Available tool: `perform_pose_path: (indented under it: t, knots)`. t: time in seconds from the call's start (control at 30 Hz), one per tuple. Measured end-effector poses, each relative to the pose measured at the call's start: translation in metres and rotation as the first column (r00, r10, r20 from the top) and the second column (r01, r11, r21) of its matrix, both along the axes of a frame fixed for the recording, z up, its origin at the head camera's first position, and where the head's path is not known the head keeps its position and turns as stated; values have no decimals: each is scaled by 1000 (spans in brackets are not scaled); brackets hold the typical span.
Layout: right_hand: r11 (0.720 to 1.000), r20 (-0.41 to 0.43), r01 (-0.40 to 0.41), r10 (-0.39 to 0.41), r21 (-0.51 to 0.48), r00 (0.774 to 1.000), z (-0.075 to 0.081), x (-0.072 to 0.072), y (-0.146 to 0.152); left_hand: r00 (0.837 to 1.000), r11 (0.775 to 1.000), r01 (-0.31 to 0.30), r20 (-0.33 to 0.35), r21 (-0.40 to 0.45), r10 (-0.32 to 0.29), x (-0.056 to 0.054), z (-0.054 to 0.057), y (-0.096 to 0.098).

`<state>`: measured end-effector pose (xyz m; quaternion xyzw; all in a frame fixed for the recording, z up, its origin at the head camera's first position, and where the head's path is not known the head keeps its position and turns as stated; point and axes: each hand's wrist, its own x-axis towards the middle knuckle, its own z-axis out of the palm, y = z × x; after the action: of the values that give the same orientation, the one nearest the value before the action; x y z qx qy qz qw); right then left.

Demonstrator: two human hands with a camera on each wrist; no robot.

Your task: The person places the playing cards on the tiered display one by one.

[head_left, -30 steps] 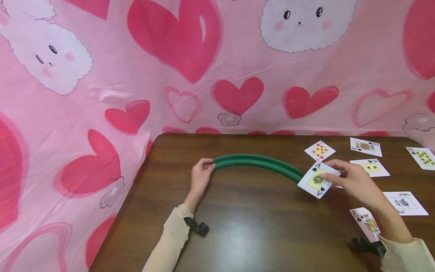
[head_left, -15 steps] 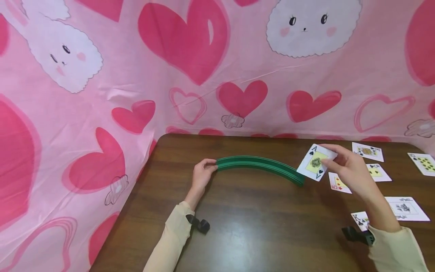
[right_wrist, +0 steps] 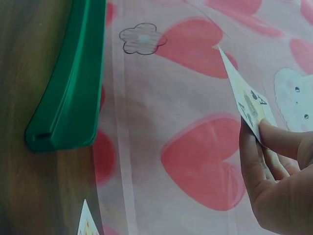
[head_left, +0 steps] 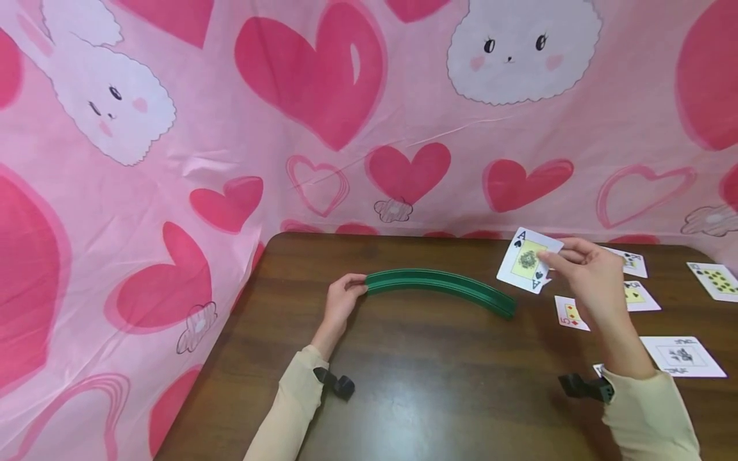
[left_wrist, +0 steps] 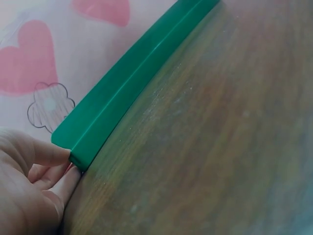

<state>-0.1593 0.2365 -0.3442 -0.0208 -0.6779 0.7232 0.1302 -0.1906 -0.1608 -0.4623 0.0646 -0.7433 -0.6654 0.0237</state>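
Note:
A curved green card holder [head_left: 432, 280] with a lengthwise groove stands on the wooden table. My left hand [head_left: 341, 299] pinches its left end between thumb and fingers, seen close in the left wrist view, where the green holder [left_wrist: 122, 93] runs away up to the right. In my right hand [head_left: 596, 282] is an ace of spades [head_left: 527, 261], pinched by thumb and fingers with its face toward me. The card is raised off the table, above and behind the holder's right end. In the right wrist view the ace [right_wrist: 249, 103] is apart from the holder [right_wrist: 73, 98].
Several face-up cards lie on the table's right: a five of diamonds [head_left: 571, 314], a partly hidden king [head_left: 634, 262], a ten [head_left: 715, 280] and a black-and-white card [head_left: 683, 356]. Pink heart-patterned cloth [head_left: 323, 77] hangs behind the table [head_left: 426, 390].
My right hand has lifted the ace of spades up and slightly left, away from the holder's right end. The five of diamonds has come into view. My left hand keeps its grip.

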Motion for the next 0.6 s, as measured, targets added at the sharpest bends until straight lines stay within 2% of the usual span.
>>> perform_pose_path:
  t: [0.1, 0.3, 0.4, 0.43, 0.6]
  knots:
    - [998, -26, -5, 4, -59, 1000, 0, -4, -6, 1000, 1000, -2, -6, 2, 2, 1, -1, -1]
    - [1000, -59, 13, -14, -21, 998, 3, -14, -22, 1000, 1000, -24, -13, 1, 24, 1, -3, -2]
    - [999, -74, 12, -15, -37, 997, 4, -17, -29, 999, 1000, -28, -18, -2, 28, 0, -3, -1]
    - [999, -76, 17, -19, -31, 997, 4, -17, -31, 1000, 1000, -24, -19, -7, 24, 2, 1, 0]
    - [997, -107, 23, -30, -69, 994, 6, -18, -42, 999, 999, -28, -20, -21, 27, 0, 3, 4]
